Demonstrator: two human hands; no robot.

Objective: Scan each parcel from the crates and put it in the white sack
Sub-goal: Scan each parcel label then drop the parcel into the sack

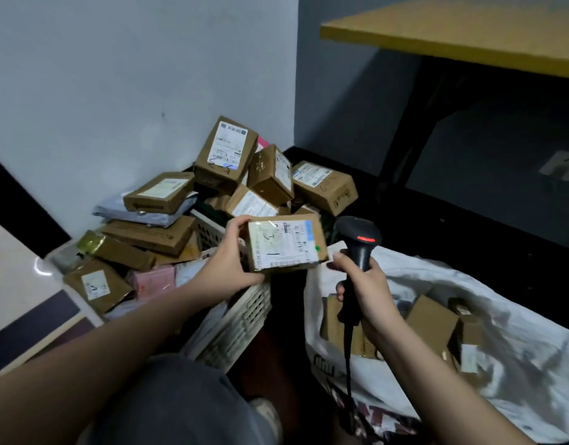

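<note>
The sack (469, 316) gapes at lower right with boxes inside, its near rim just under the scanner (357, 245); the crates (238, 322) at centre left are heaped, parcels overhanging their edges. The parcel (283, 244) sits mid-frame, label up, pinched at its left end by the left hand (227, 268); the right hand (366, 293) is wrapped round the scanner grip. I'd tilt the label toward the scanner head, hold steady, then swing right: open room there, the desk (469, 36) well above.
</note>
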